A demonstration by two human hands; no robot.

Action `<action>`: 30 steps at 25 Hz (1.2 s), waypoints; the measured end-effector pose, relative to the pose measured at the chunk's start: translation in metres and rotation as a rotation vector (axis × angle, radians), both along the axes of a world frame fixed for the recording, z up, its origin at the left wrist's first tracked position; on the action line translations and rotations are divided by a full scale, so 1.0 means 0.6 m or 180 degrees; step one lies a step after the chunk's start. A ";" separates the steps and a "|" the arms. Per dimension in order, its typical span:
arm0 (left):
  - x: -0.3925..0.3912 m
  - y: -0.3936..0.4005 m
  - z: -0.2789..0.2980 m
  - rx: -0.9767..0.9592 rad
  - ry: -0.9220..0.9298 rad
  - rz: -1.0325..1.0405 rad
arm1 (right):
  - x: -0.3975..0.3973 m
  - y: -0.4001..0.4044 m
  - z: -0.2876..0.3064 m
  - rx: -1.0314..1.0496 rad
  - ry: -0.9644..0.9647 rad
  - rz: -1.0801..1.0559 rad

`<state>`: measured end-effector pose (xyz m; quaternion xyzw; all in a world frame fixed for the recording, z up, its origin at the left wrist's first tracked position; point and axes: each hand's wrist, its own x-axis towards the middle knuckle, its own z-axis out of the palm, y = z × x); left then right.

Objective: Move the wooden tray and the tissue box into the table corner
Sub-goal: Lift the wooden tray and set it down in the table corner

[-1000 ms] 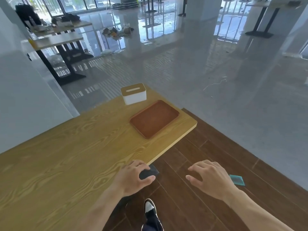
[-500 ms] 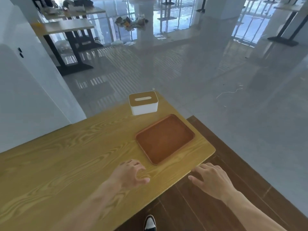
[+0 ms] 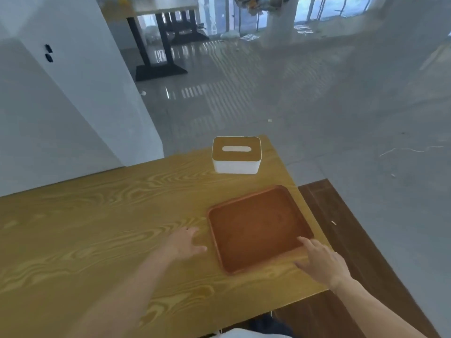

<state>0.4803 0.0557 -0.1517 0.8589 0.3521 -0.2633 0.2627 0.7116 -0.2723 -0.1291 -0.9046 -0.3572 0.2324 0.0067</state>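
Both hands have been brought up to the flat reddish-brown wooden tray (image 3: 258, 228) near the desk's (image 3: 97, 228) right edge; left hand (image 3: 186, 243) and right hand (image 3: 322, 261) are spread, grasping nothing. Stiff and light, it is best held by opposite rims.

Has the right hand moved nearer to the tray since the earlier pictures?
Yes. The right hand went forward from off the table to the tray's near right corner.

Looks like a big open public hall, maybe café or canteen w/ lobby feel. Glossy grey floor (image 3: 317, 98) runs from 12 to 3 o'clock, reflecting tall windows (image 3: 317, 8). At 11 o'clock another wood-top table (image 3: 156, 6) on a black pedestal base. White wall (image 3: 73, 93) at 10. Dark plank flooring (image 3: 353, 240) at 4.
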 end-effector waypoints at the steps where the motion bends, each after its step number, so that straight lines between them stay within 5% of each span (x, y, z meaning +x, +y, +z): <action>1: 0.004 -0.003 -0.006 -0.0067 -0.0052 0.0188 | 0.023 0.002 -0.008 0.0006 0.0081 -0.0091; 13: 0.088 -0.053 -0.046 -0.0609 -0.0700 0.1770 | 0.136 -0.012 -0.069 0.0056 0.0893 -0.0294; 30: 0.089 -0.044 -0.033 -0.0738 -0.1258 0.2179 | 0.173 0.006 -0.083 0.0870 0.1678 -0.0407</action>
